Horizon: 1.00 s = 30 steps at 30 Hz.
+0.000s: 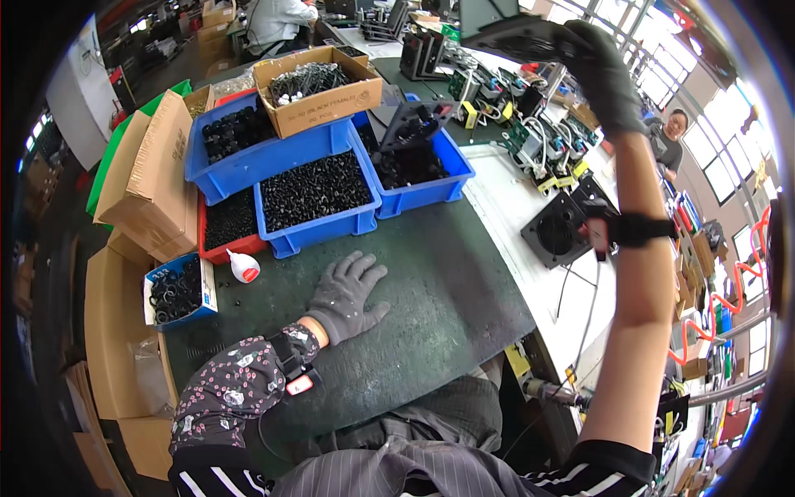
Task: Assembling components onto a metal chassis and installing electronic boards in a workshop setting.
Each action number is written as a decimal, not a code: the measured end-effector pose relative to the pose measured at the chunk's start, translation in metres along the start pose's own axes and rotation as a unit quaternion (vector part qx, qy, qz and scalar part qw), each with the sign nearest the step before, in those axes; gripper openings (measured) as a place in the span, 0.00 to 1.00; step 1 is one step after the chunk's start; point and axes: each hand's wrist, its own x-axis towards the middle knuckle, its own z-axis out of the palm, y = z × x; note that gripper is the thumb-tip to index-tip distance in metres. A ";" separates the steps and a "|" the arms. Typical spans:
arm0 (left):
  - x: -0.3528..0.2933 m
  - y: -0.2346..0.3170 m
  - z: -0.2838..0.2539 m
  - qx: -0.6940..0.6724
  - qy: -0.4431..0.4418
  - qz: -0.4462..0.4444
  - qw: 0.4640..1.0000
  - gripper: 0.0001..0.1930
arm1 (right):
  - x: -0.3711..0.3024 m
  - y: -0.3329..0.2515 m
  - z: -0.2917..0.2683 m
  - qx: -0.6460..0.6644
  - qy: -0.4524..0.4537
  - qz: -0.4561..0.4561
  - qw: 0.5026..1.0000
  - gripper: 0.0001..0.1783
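The front blue bin [327,233], filled with small black parts, stands on the dark green worktop [447,282], whose surface is scuffed and flecked with pale marks. Nearer the person than this bin, the left hand [348,300], in a grey glove, rests palm down on the worktop, fingers spread apart. Beyond the bin and to its right, the raised, gloved right hand [609,79] has its fingers clamped on a dark flat panel [513,39]. Left of the bin, a white bottle [243,267] stands near a red tray [244,246]. Right of it, a white surface [505,186] carries a black unit [553,232] with a round opening. In the room, 2 people show: a pale-coated person [277,21] behind the bin, and a co-worker [666,145] far to its right, near tall windows [719,161].
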 end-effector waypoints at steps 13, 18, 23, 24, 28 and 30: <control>-0.007 -0.002 -0.008 -0.011 -0.036 -0.036 0.999 0.32 | 0.013 0.021 0.235 0.181 -0.278 0.215 0.919 0.21; -0.007 -0.004 -0.010 -0.028 -0.036 -0.038 0.998 0.31 | 0.015 0.004 0.215 0.112 -0.354 0.269 0.889 0.27; 0.004 0.001 -0.002 -0.040 -0.018 -0.014 0.999 0.30 | -0.025 -0.052 0.147 0.242 -0.117 0.292 0.918 0.21; 0.003 0.000 0.001 -0.041 -0.030 0.016 0.999 0.30 | -0.041 -0.071 0.136 0.263 -0.078 0.296 0.915 0.20; -0.006 -0.005 0.006 -0.040 0.076 0.044 0.995 0.28 | -0.113 -0.175 0.077 0.298 -0.131 0.293 0.899 0.17; -0.003 -0.004 0.007 -0.024 0.074 0.069 0.995 0.27 | -0.175 -0.191 0.063 0.303 -0.137 0.204 0.921 0.16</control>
